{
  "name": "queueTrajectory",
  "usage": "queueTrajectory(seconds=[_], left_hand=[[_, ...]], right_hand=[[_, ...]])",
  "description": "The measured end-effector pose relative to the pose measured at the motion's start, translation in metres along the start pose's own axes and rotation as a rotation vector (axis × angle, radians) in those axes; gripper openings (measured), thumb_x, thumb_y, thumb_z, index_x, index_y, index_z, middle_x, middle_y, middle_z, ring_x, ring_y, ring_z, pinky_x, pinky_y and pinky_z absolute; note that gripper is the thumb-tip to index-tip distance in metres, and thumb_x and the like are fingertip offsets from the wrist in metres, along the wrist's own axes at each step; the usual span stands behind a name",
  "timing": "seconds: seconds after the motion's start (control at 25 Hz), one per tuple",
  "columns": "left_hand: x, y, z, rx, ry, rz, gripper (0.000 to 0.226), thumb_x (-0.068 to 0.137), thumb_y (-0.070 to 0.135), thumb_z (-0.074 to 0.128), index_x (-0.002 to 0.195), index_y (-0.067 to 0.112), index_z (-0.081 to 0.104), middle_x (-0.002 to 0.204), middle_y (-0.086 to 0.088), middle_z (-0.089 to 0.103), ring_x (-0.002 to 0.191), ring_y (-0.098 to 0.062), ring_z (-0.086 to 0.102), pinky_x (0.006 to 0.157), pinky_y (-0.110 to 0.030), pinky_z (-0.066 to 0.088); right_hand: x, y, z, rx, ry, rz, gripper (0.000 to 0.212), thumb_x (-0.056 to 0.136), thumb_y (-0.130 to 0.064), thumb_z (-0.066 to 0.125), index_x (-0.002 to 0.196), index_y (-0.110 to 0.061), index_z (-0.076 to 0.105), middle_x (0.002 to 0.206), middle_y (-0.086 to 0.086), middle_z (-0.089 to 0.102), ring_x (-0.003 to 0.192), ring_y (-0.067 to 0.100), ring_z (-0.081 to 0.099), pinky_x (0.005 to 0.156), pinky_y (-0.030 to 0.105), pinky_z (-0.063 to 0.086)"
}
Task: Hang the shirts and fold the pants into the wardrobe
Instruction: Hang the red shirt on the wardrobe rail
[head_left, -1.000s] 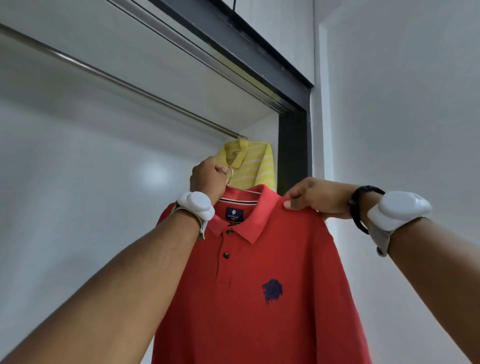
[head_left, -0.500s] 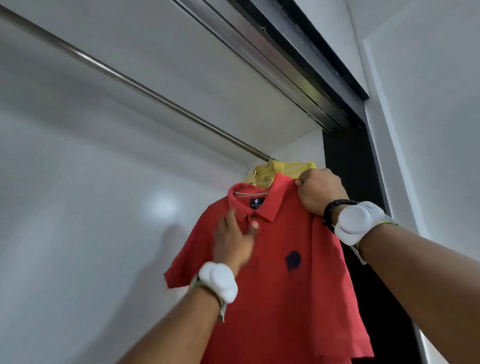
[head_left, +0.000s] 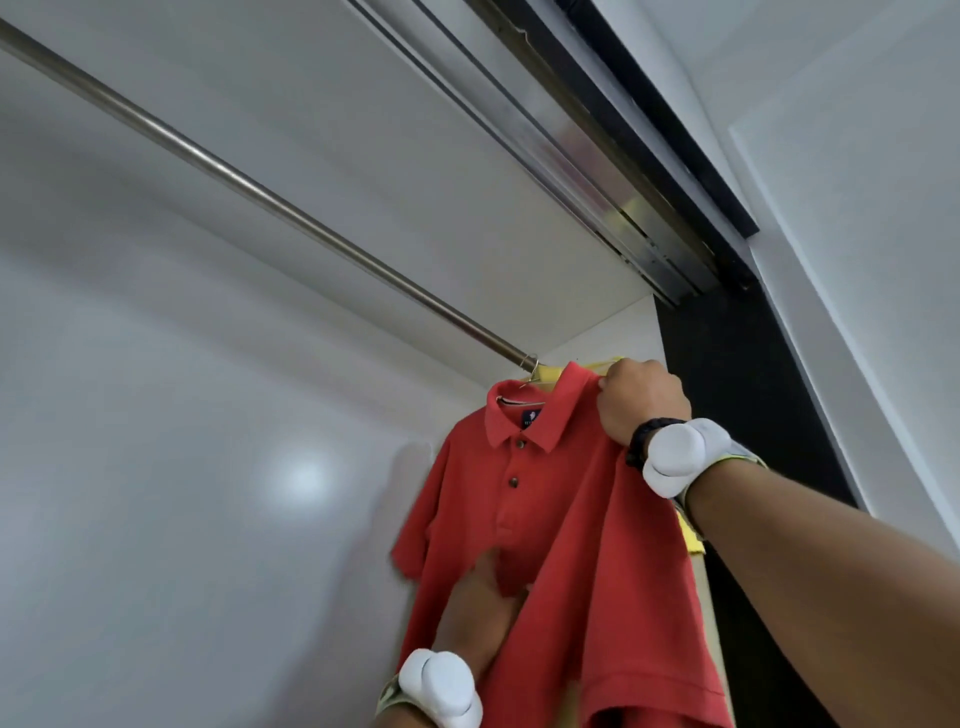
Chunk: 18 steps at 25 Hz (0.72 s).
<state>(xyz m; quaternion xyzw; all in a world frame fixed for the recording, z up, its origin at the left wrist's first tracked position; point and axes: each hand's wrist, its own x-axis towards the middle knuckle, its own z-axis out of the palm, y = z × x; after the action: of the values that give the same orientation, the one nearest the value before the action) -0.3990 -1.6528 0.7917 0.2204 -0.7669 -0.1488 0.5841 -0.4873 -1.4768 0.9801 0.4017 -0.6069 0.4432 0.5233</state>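
Observation:
A red polo shirt (head_left: 566, 519) hangs from a wire hanger (head_left: 531, 370) hooked over the right end of the steel wardrobe rod (head_left: 260, 189). My right hand (head_left: 641, 400) grips the shirt's shoulder beside the collar, fingers curled round the cloth. My left hand (head_left: 480, 608) is blurred and lies low against the shirt's front below the buttons, fingers fairly straight. A yellow shirt (head_left: 692, 538) hangs right behind the red one and is mostly hidden by it.
The grey back wall (head_left: 182, 467) of the wardrobe fills the left. The sliding-door track (head_left: 597, 171) runs overhead, and a black door frame (head_left: 737, 405) stands close on the right. The rod to the left of the shirts is bare.
My left hand let go of the hanger hook, touched the collar area, then slid down the shirt's front. The red shirt now hangs from the rod. My right hand keeps its grip.

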Motion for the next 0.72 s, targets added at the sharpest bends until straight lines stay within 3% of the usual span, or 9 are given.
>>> queueTrajectory(seconds=[0.12,0.2,0.32,0.56,0.72], left_hand=[[0.029,-0.003,0.006,-0.061,0.084,-0.03,0.069,0.076,0.057,0.061,0.137,0.026,0.052,0.132,0.005,0.061,0.126,-0.016,0.056,0.106,-0.026,0.041],[0.045,-0.002,0.007,-0.035,0.131,-0.002,0.068,0.086,0.047,0.066,0.144,0.021,0.045,0.14,0.003,0.052,0.133,-0.016,0.048,0.109,-0.022,0.033],[0.07,-0.005,0.006,0.047,0.177,-0.003,0.07,0.089,0.051,0.062,0.148,0.021,0.039,0.15,-0.001,0.045,0.139,-0.018,0.041,0.113,-0.027,0.03],[0.082,-0.015,0.024,0.035,0.139,-0.03,0.075,0.079,0.068,0.054,0.142,0.029,0.043,0.144,0.005,0.047,0.134,-0.017,0.045,0.112,-0.041,0.036],[0.073,-0.017,0.032,0.161,0.294,-0.112,0.077,0.082,0.074,0.048,0.146,0.035,0.031,0.15,0.01,0.03,0.143,-0.021,0.025,0.11,-0.054,0.03]], right_hand=[[0.028,0.0,0.021,0.006,-0.004,-0.006,0.022,0.094,-0.02,0.045,0.1,-0.008,0.063,0.087,0.01,0.051,0.078,0.031,0.051,0.067,0.035,0.044],[0.046,0.001,0.029,0.029,-0.003,0.002,0.016,0.092,-0.017,0.045,0.091,-0.009,0.06,0.09,0.011,0.054,0.079,0.031,0.051,0.068,0.034,0.045],[0.071,0.01,0.029,0.054,0.024,0.059,0.008,0.087,-0.012,0.048,0.084,-0.011,0.055,0.092,0.013,0.056,0.092,0.037,0.061,0.07,0.035,0.047],[0.093,0.021,0.039,0.04,0.005,0.066,0.018,0.087,-0.014,0.052,0.099,-0.006,0.064,0.105,0.015,0.062,0.097,0.038,0.063,0.069,0.035,0.047],[0.099,0.004,0.05,0.032,-0.135,-0.053,0.009,0.09,-0.014,0.056,0.091,-0.008,0.063,0.106,0.015,0.066,0.091,0.033,0.064,0.069,0.03,0.044]])
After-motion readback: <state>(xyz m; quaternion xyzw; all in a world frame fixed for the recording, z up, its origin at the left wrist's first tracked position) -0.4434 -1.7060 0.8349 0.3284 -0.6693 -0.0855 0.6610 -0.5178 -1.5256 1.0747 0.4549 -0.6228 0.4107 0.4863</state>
